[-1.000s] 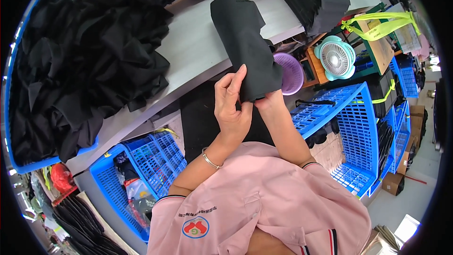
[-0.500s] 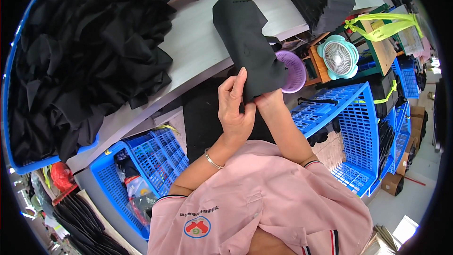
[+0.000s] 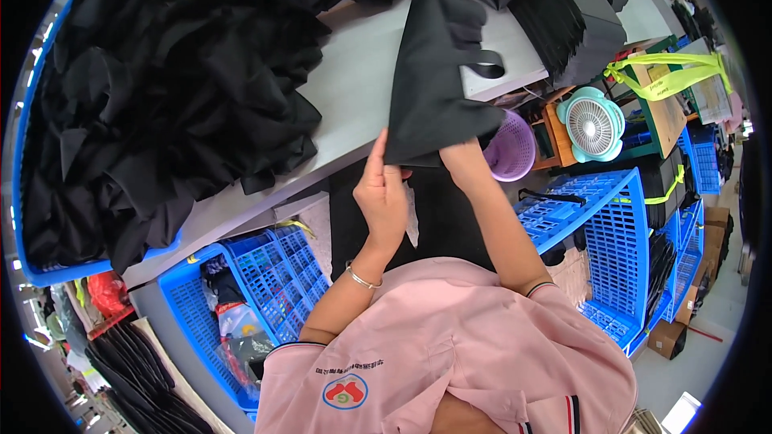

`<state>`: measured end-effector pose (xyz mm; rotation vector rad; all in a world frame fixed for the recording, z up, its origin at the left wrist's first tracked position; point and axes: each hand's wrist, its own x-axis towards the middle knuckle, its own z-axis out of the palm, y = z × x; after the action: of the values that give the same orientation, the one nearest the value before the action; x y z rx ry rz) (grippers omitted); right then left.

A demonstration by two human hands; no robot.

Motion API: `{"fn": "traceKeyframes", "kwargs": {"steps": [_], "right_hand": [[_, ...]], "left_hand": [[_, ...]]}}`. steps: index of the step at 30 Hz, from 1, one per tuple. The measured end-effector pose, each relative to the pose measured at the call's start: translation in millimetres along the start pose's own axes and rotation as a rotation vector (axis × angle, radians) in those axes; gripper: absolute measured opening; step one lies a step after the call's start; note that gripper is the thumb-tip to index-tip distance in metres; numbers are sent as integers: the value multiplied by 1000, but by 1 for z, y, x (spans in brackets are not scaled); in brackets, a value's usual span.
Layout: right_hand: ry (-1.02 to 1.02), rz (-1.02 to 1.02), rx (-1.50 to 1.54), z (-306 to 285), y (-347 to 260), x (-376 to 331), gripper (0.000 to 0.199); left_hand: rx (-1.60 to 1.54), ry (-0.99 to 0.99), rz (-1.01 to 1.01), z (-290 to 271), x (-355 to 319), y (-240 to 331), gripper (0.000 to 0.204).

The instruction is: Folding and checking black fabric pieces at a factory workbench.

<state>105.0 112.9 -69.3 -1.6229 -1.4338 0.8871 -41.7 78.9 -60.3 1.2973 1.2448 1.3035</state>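
A black fabric piece (image 3: 430, 88) with a strap loop (image 3: 485, 63) on its right side is spread in front of me, its far end over the table. My left hand (image 3: 382, 193) pinches its near left corner, index finger stretched along the edge. My right hand (image 3: 461, 157) is at the near right edge, its fingers out of sight under or inside the cloth. Beyond and to the left lies a big heap of black fabric pieces (image 3: 177, 88) in a blue tray.
Light grey table (image 3: 354, 48); a stack of flat black pieces (image 3: 591, 36) stands at its far right. To the right are a purple basket (image 3: 512, 149), a small teal fan (image 3: 593, 124) and a blue crate (image 3: 615, 241). Another blue crate (image 3: 193, 297) with bagged things sits at the left.
The black fabric piece has opened out wider and its strap loop now shows. My left hand has shifted down and slightly left to its corner; the view has moved a little.
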Motion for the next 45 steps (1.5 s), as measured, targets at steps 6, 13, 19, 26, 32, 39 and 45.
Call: {"fn": "traceKeyframes", "kwargs": {"steps": [6, 13, 19, 26, 32, 39, 45], "right_hand": [[-242, -144, 39, -16, 5, 12, 29], [47, -337, -373, 8, 29, 8, 37], [81, -292, 79, 5, 47, -4, 46], [130, -287, 268, 4, 59, -7, 52], [130, -259, 342, 2, 50, -6, 48], [-351, -113, -876, 18, -2, 19, 35], [81, -402, -539, 41, -14, 3, 51]], "left_hand": [[-466, 75, -325, 7, 11, -42, 38], [124, 62, 35, 22, 6, -39, 53], [344, 21, 309, 19, 4, -31, 63], [310, -26, 325, 21, 1, -26, 65], [308, -27, 343, 21, 0, -26, 64], [-758, -54, -627, 32, 1, -64, 19], [-827, -130, -703, 33, 4, -55, 13]]}}
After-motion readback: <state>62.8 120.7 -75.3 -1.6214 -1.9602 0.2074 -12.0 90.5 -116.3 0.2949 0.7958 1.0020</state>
